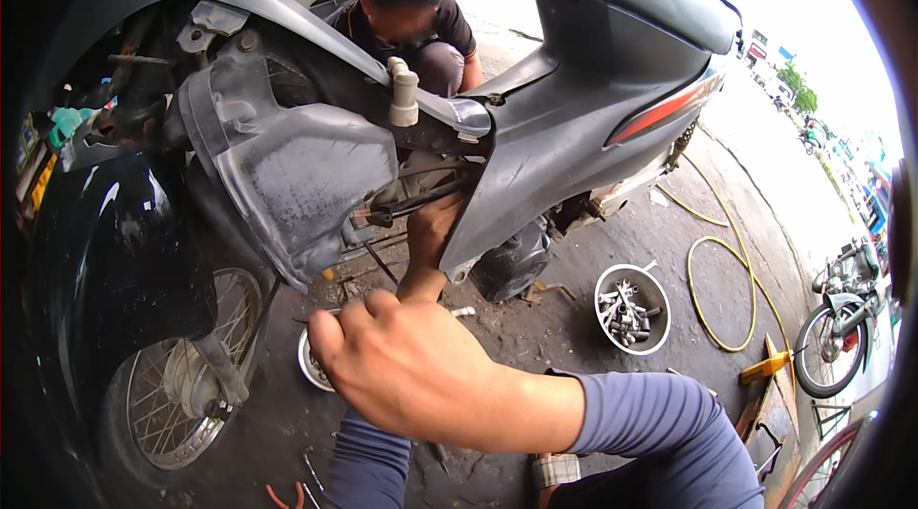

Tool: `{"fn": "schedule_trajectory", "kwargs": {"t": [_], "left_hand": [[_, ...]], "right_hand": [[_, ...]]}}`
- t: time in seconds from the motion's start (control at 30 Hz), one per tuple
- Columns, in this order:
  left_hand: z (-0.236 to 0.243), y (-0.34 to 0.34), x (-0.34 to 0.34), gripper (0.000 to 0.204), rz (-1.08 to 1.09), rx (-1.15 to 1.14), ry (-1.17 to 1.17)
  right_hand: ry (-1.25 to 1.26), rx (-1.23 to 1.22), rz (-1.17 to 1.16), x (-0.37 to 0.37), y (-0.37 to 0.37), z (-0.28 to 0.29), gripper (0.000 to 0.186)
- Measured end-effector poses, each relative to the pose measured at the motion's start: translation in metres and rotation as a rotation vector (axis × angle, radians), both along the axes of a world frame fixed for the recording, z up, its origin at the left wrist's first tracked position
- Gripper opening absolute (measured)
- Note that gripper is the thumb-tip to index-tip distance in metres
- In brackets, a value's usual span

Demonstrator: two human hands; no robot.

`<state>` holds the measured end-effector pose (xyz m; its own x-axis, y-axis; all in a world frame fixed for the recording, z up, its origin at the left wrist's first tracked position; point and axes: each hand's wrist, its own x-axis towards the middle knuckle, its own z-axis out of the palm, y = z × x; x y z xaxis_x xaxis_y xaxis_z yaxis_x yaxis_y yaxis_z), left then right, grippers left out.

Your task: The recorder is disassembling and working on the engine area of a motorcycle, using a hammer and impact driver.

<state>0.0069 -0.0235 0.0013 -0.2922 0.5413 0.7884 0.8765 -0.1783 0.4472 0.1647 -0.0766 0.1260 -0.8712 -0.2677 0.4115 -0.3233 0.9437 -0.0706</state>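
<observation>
A grey and black motorbike (564,155) stands across the view, its inner frame and parts exposed. My left hand (435,227) reaches into the gap behind the grey side panel (512,184), near a black cable or lever end (381,218); its fingertips are hidden. Closer to me, my right hand (411,366) is curled into a fist in front of my left forearm. Whatever the fist may hold does not show. The scuffed dark plastic cover (301,165) lies left of my left hand. A pale, pipe-like fitting (404,98) shows at the frame above.
A person (421,21) crouches on the bike's far side. On the ground are a white bowl (662,303) of metal sockets, another bowl (308,366) partly behind my hand, and red-handled pliers (285,498). A yellow hose (693,270) coils to the right, near another motorbike (841,337).
</observation>
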Motion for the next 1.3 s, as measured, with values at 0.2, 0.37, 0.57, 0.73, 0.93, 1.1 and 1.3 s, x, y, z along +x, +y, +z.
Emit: {"fn": "schedule_trajectory", "kwargs": {"t": [0.2, 0.37, 0.57, 0.73, 0.93, 1.1, 1.3], "left_hand": [[0.011, 0.011, -0.003, 0.034, 0.083, 0.038, 0.248], [0.009, 0.019, -0.003, 0.027, 0.135, 0.162, 0.215], [0.000, 0.018, -0.011, 0.038, 0.146, 0.080, 0.145], [-0.004, 0.015, -0.011, 0.036, 0.054, 0.029, -0.100], [-0.002, 0.005, -0.013, 0.034, 0.205, -0.093, -0.029], [-0.015, -0.004, -0.016, 0.036, 0.114, 0.014, -0.547], [-0.017, -0.012, -0.034, 0.036, 0.242, -0.118, 0.109]], "right_hand": [[-0.661, -0.311, 0.127, 0.078, 0.062, -0.069, 0.021], [-0.876, -0.696, -0.061, 0.129, 0.102, -0.204, 0.027], [-0.943, -1.329, -0.485, 0.173, 0.130, -0.322, 0.031], [-0.694, -1.851, -0.906, 0.199, 0.178, -0.363, 0.027], [-0.986, -2.211, -0.895, 0.227, 0.223, -0.363, 0.018], [-0.087, -2.297, -0.953, 0.229, 0.264, -0.326, 0.022], [-0.737, -2.078, -0.597, 0.217, 0.230, -0.319, 0.036]]}}
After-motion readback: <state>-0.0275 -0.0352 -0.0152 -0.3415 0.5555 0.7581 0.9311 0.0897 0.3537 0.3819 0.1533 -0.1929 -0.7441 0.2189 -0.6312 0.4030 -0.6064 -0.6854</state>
